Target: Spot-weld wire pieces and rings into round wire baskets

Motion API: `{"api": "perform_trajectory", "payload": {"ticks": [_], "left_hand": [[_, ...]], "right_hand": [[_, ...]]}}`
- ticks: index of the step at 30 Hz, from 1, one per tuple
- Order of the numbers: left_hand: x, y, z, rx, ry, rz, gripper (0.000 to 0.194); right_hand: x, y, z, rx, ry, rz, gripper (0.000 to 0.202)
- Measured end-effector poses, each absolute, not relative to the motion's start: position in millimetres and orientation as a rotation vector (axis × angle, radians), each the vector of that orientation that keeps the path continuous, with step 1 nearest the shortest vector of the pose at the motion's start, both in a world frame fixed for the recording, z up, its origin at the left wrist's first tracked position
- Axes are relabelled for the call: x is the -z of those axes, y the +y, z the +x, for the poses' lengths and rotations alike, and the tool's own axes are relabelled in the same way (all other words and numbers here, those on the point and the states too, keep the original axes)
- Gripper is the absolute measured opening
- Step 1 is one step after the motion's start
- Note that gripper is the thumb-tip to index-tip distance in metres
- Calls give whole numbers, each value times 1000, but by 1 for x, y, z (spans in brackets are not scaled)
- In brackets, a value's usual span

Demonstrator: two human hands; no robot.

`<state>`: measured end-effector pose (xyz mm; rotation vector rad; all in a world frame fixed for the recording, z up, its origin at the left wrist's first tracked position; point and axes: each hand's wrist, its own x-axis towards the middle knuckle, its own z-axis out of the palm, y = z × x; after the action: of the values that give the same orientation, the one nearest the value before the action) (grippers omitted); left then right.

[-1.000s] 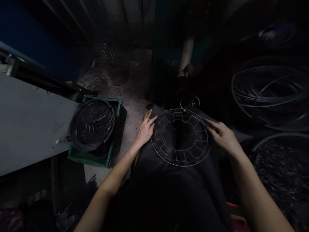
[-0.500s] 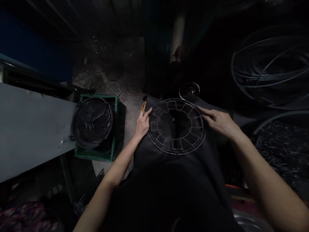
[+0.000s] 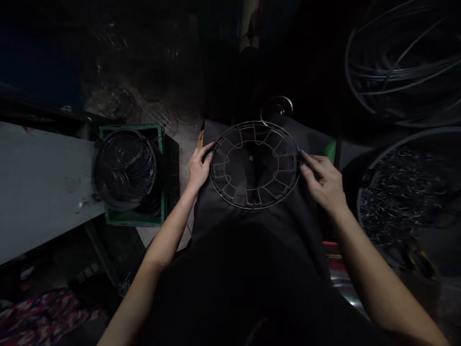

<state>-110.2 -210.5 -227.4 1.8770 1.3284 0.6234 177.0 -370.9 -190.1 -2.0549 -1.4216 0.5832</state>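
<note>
A round wire frame (image 3: 254, 208), made of outer rings and an inner ring joined by bent wires, lies over the dark cloth on my lap. My left hand (image 3: 200, 166) grips its left edge between thumb and fingers. On the opposite side, my right hand (image 3: 326, 182) pinches the right edge, thumb and index finger at the rim. Just beyond the frame's far edge is a smaller shiny ring (image 3: 291, 106).
At the left, a black basin (image 3: 154, 178) of wire rings rests on a green crate (image 3: 163, 211) beside a grey tabletop (image 3: 43, 187). To the right stand a large tub (image 3: 360, 206) of small metal pieces and a coil of wire (image 3: 406, 74). Patterned cloth (image 3: 43, 315) lies lower left.
The view has shifted, so the frame and both hands appear higher and further left. The frame has turned a little, and the fingers of my right hand are more bent at its edge.
</note>
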Motion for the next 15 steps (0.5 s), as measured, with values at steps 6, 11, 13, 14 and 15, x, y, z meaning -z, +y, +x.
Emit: {"api": "perform_trajectory", "payload": {"ticks": [6,11,13,14,15], "left_hand": [[247,-222,-102,-790,1469,1905,50],[250,-226,-96,-902,1446,1857,49],[244,-232,-97,-927,1508,1814,50],[241,-235,-99,-944,1544,1794,51],[239,-236,-104,-959,1577,1777,51]], "right_hand": [[207,-399,169,-698,-1549,-2190,63],[216,-399,167,-720,-1548,-2202,64],[209,-404,166,-731,-1542,-2189,66],[205,-407,165,-733,-1539,-2186,65],[202,-410,166,-740,-1548,-2184,65]]}}
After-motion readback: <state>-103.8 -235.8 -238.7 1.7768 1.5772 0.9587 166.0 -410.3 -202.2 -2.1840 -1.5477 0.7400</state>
